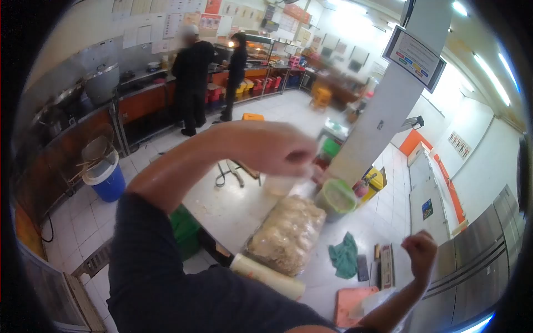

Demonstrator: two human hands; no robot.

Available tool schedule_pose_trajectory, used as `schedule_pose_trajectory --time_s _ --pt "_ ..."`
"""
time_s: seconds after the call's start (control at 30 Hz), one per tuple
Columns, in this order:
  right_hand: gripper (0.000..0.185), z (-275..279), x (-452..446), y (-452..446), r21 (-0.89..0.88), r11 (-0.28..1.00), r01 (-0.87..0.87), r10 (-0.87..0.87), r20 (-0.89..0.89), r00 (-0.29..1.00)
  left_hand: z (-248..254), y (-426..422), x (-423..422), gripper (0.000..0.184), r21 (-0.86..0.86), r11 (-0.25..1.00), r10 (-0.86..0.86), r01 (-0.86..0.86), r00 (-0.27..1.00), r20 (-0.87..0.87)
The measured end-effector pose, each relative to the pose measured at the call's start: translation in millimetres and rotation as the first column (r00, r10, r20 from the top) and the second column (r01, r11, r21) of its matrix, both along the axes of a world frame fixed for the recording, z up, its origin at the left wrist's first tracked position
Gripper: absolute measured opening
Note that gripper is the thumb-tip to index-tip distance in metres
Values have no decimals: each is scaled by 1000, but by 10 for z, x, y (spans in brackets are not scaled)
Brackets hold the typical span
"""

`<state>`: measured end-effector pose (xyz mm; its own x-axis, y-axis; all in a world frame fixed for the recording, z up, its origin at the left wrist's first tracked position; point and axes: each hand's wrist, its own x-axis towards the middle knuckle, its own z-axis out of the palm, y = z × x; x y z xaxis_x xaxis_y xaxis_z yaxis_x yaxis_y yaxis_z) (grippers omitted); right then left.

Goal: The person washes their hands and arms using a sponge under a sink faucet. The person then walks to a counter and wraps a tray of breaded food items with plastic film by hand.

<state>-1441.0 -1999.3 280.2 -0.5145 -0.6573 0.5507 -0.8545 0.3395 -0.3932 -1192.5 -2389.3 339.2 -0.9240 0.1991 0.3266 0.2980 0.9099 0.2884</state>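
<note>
My left hand (291, 152) is raised over the far part of the worktable (214, 202), blurred, with its fingers curled in. Whatever it may hold is hidden. Off the table's right side, my right hand (420, 250) is held up with fingers closed; I cannot make out anything in them. Between my arms lies a large clear plastic bag (286, 233) packed with pale, lumpy food. A pale roll (267, 276) rests against its near end. Just beyond the bag stands a tub with a green rim (337, 195).
On the table lie a green cloth (344, 256), a dark phone (362, 268), a red cutting board (353, 302) and scissors (221, 176). A pillar (383, 111) rises behind. Two people in dark clothes (193, 77) stand at the far counter. A blue bucket (106, 180) is on the floor.
</note>
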Motion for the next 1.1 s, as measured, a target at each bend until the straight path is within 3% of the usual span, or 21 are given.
schedule_pose_trajectory --time_s 0.17,0.3,0.33,0.37,0.4,0.43,0.5,0.53,0.57,0.63,0.67,0.7,0.77,0.8,0.83,0.87,0.9,0.97,1.0,1.07,1.1 --pt "9 -447 -855 -362 -131 990 -50 75 189 979 -428 -311 -985 32 150 972 201 -182 972 -122" --pt "17 -1119 -1525 -769 -182 981 74 -1 373 928 -1329 -737 -2093 20 205 945 285 -255 949 -133" --pt "21 -1242 -1618 -814 -135 987 92 -28 416 909 -1689 -876 -2405 20 491 856 182 -161 983 4" --pt "23 -1671 -2037 -908 -216 972 97 -61 171 983 -2071 -960 -2715 21 733 675 34 -91 995 92" --pt "21 -1950 -2266 -1022 -265 963 58 -35 90 995 -2371 -1026 -2963 17 595 795 134 -115 991 12" --pt "19 -2008 -2136 -1107 -292 955 41 -35 25 999 -2730 -1164 -3280 20 678 732 16 -60 997 71" --pt "7 -2300 -2159 -1231 -279 957 79 -51 106 993 -2791 -835 -3005 23 388 909 229 -155 961 -153" --pt "6 -2599 -2353 -1255 -224 973 64 -97 -139 985 -2999 -805 -3094 25 362 921 227 -143 953 -201" --pt "6 -2828 -2407 -1234 -243 968 58 -89 -120 989 -3085 -816 -3097 28 325 936 222 -138 945 -240" --pt "12 -3257 -2469 -1302 49 997 51 -41 -180 983 -3179 -727 -3032 24 -231 918 294 -322 944 -147" --pt "12 -3441 -2441 -1334 57 997 55 -45 -159 986 -3236 -710 -3083 23 106 926 357 -362 932 68" --pt "14 -3625 -2414 -1350 68 994 86 -77 -118 990 -3340 -704 -3131 23 114 928 347 -356 934 91" --pt "17 -3958 -2447 -1391 107 988 108 -101 -68 993 -3649 -736 -3281 22 -290 906 314 -308 949 -27" --pt "19 -4126 -2476 -1427 128 981 149 -135 -110 985 -3776 -750 -3342 22 -274 911 320 -309 947 -5" --pt "20 -4187 -2406 -1483 147 971 191 -169 -153 974 -3851 -744 -3391 23 -43 932 363 -360 926 104" --pt "21 -4215 -2375 -1504 77 971 225 -233 504 832 -3938 -721 -3436 24 180 892 374 -415 900 224" --pt "21 -4252 -2360 -1574 101 969 224 -244 517 821 -4016 -720 -3491 24 189 889 368 -418 896 250" --pt "21 -4656 -2478 -1570 44 979 199 -203 151 967 -4240 -696 -3573 27 187 921 316 -343 935 161" --pt "20 -4712 -2456 -1626 -6 979 202 -200 116 973 -4294 -749 -3617 29 -13 984 176 -176 968 182" --pt "25 -4752 -2435 -1684 78 967 242 -253 400 881 -4359 -697 -3666 31 191 922 288 -337 926 244" --pt "33 -4877 -2468 -1687 82 966 244 -258 317 913 -4458 -749 -3756 32 217 920 274 -326 932 237"
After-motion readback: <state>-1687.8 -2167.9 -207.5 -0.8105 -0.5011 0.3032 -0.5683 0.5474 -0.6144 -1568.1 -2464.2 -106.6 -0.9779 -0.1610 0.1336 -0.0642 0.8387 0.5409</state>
